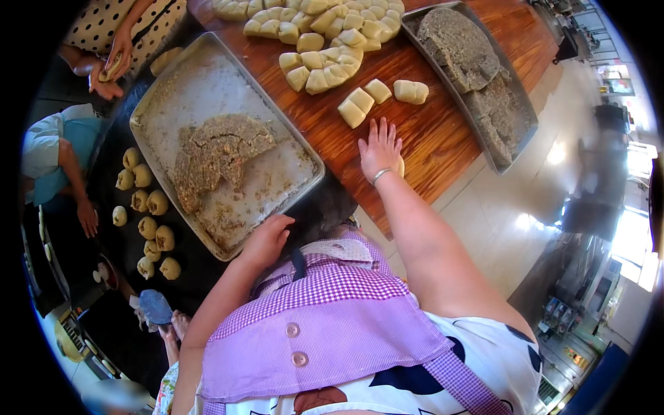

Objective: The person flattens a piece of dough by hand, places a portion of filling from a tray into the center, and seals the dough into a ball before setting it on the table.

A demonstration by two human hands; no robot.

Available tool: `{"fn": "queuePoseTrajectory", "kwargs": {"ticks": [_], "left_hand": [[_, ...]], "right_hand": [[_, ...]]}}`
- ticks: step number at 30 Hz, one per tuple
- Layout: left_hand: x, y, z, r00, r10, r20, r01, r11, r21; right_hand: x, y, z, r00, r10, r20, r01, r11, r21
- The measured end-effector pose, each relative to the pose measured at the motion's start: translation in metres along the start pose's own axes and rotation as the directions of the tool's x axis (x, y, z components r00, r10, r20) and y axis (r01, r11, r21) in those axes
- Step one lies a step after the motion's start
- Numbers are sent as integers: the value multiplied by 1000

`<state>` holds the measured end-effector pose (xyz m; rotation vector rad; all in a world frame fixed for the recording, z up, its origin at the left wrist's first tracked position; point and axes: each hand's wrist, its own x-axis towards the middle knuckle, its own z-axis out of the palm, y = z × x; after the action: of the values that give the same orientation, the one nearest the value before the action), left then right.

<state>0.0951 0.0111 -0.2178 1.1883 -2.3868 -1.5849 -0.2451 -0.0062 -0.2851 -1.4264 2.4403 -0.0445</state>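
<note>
On the reddish wooden table my right hand (pixel 380 149) lies flat with its fingers spread, palm down. A bit of pale dough (pixel 401 166) peeks out by its edge, mostly hidden under the palm. Just beyond the fingertips sit cut dough pieces (pixel 355 107), with another dough lump (pixel 411 92) to their right. My left hand (pixel 268 238) rests by the near corner of a large metal tray (pixel 290 142), fingers loosely bent and apart, with nothing visible in them. A mass of brown crumbly filling (pixel 225 152) is in that tray.
Many cut dough pieces (pixel 321 66) cover the table's far side. A second metal tray (pixel 522 135) of grey-brown filling (pixel 460 52) stands at the right edge. Filled dough balls (pixel 158 202) sit on a dark surface at left. Co-workers' hands (pixel 111 72) are at far left.
</note>
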Motion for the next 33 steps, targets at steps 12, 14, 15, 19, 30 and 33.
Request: {"fn": "queuePoseTrajectory", "kwargs": {"ticks": [12,14,15,19,30,33], "left_hand": [[-25,-10,4,997,-74,30,74,997,9],[-23,-4,0,998,-38,56,34,998,54],[-24,1,-1,998,6,65,-11,997,75],[-21,4,-5,1000,-22,-4,22,1000,-1],[-3,-26,6,928,-372,-28,195,546,-815],[-1,-40,16,875,-461,147,74,-172,-982]], "right_hand": [[-40,30,-6,1000,1,-28,-5,990,-138],[-35,33,-8,999,-13,-42,9,996,-89],[-36,39,-7,995,-15,-97,21,998,53],[-54,75,21,842,326,-430,-81,864,496],[-52,5,-35,907,151,393,-412,123,903],[-92,-85,-81,831,-236,504,-544,-154,825]]}}
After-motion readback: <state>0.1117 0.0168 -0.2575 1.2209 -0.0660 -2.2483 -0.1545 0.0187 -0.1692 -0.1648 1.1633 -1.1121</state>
